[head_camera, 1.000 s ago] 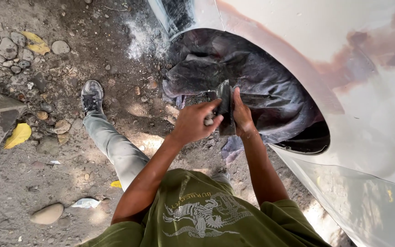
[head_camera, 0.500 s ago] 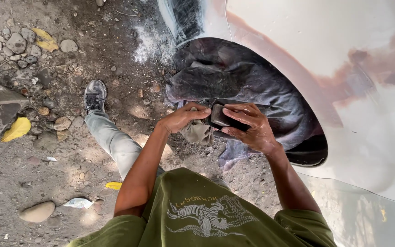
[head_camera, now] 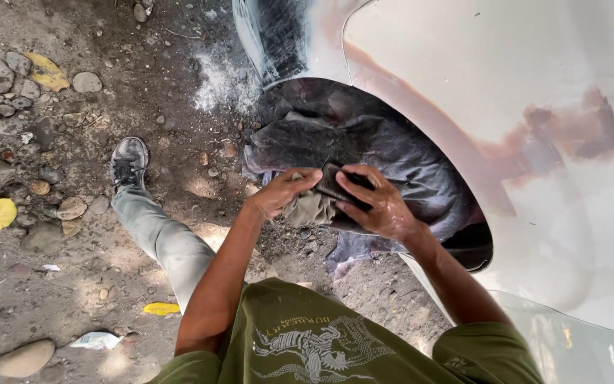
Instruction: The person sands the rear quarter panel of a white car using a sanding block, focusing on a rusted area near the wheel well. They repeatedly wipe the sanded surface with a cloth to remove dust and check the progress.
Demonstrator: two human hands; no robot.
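While both arms reach forward | right hand (head_camera: 381, 206) fingers wrap tight round dark block (head_camera: 335, 183) | left hand (head_camera: 278, 193) fingers pinch grey rag (head_camera: 310, 208)

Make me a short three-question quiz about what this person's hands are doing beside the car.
1. True or false: the right hand holds a dark block.
2. What does the left hand grip: A a stone, B a greyish cloth, C a yellow leaf?
3. What covers the wheel arch opening?

Key: 1 true. 2 B. 3 dark plastic sheeting.
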